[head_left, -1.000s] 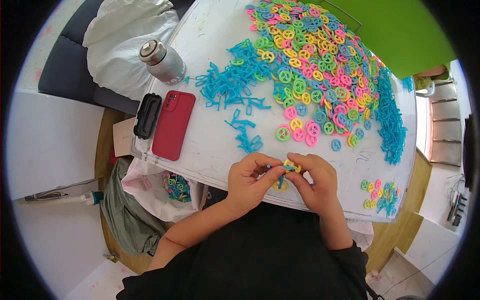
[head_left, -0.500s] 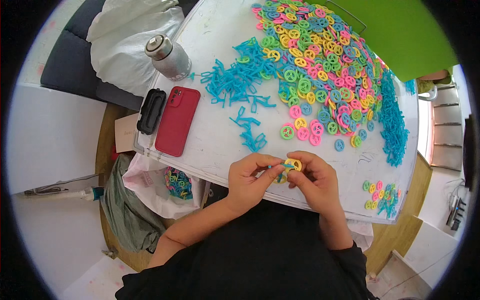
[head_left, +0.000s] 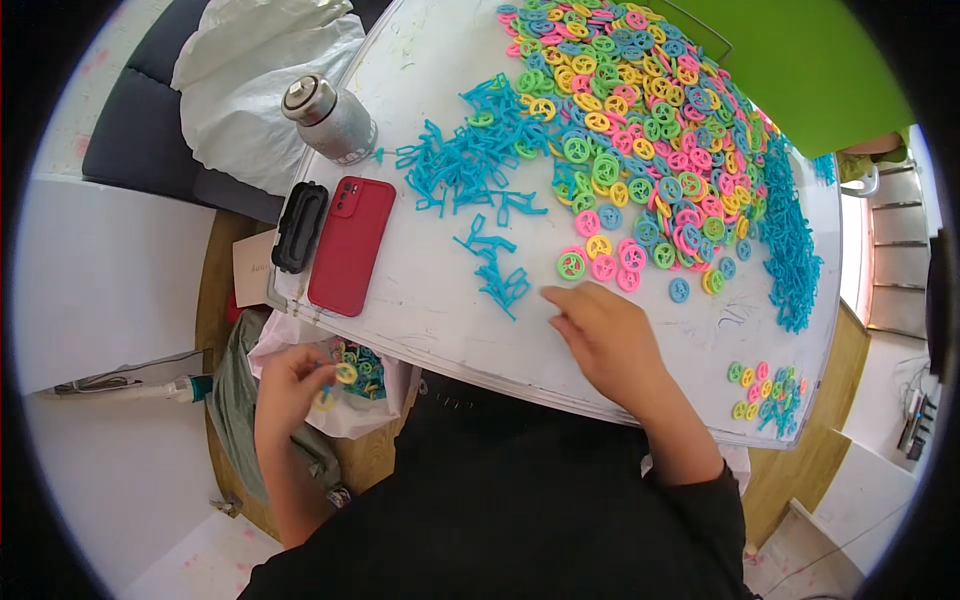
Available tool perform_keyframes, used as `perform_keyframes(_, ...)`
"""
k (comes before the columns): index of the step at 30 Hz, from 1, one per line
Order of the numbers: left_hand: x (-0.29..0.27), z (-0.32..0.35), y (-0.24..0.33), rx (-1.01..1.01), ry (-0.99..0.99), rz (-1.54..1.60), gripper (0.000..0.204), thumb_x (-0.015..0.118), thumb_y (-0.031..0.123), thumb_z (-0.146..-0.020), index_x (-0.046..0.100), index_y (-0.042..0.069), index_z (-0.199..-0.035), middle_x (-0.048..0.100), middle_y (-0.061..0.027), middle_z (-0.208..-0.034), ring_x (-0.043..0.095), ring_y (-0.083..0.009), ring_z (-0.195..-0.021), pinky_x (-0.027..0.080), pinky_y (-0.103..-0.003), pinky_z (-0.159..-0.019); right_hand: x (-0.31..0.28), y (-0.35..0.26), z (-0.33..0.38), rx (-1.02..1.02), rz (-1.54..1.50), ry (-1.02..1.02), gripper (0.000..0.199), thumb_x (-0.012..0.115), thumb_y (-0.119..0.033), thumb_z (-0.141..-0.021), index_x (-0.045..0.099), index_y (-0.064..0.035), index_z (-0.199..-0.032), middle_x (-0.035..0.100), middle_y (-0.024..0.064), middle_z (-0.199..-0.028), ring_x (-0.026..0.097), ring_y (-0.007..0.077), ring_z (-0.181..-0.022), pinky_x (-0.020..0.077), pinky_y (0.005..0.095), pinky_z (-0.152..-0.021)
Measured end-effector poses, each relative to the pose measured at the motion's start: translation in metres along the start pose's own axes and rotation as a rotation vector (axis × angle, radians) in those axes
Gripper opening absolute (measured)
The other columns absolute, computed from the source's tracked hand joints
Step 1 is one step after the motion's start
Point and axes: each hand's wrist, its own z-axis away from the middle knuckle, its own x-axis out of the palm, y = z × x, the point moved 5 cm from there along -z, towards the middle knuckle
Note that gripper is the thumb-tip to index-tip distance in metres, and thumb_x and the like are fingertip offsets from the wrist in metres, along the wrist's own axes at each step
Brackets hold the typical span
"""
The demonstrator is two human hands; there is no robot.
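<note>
My left hand (head_left: 292, 392) is over the white plastic bag (head_left: 281, 338) at the table's left front edge. Its closed fingers pinch a small plastic piece with yellow wheels (head_left: 346, 373). Inside the bag lie more coloured wheels and blue parts, partly hidden by the hand. Above the table's front my right hand (head_left: 612, 345) has its fingers stretched toward a few loose blue plastic connectors (head_left: 503, 285), with nothing seen in it. Beyond is a heap of blue connectors (head_left: 465, 160). A large pile of pink, yellow, green and blue toy wheels (head_left: 650, 120) fills the back.
A red phone (head_left: 350, 245), a black case (head_left: 299, 228) and a silver bottle (head_left: 335, 120) stand at the table's left. Along the right lie more blue connectors (head_left: 790, 240) and a small group of wheels and connectors (head_left: 765, 390). A green panel (head_left: 810, 60) rises at the back right.
My hands have parted. The left carried the yellow-wheeled piece, held by both before, down left to the bag. The right let go of it and turned toward the loose blue connectors.
</note>
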Motion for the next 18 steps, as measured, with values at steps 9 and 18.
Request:
perform_keyframes(9,0.048,-0.014,-0.052,-0.141,0.037,-0.651,0.056,0.076,0.036,-0.082,0.062,0.005,-0.127,0.072,-0.0215,-0.101,0.070,-0.0381,-0.095,0.053,-0.048,-0.083,0.039,-0.032,-0.018,0.029,0.264,-0.063,0.023,0.068,-0.013,-0.082,0.059,-0.0054,-0.102,0.057,0.0097,-0.091,0.063,0.0277,-0.078,0.0513,0.0379,-0.061)
perform_keyframes(18,0.088,0.004,0.153,0.548,-0.300,-0.164,0.022,0.073,0.011,-0.083,0.072,0.005,-0.105,0.070,-0.0113,-0.080,0.069,-0.0275,-0.076,0.052,-0.032,-0.070,0.023,-0.018,-0.013,-0.065,0.121,0.159,0.017,0.073,-0.006,-0.078,0.062,-0.0046,-0.091,0.061,0.0103,-0.089,0.064,0.0291,-0.079,0.0512,0.0389,-0.064)
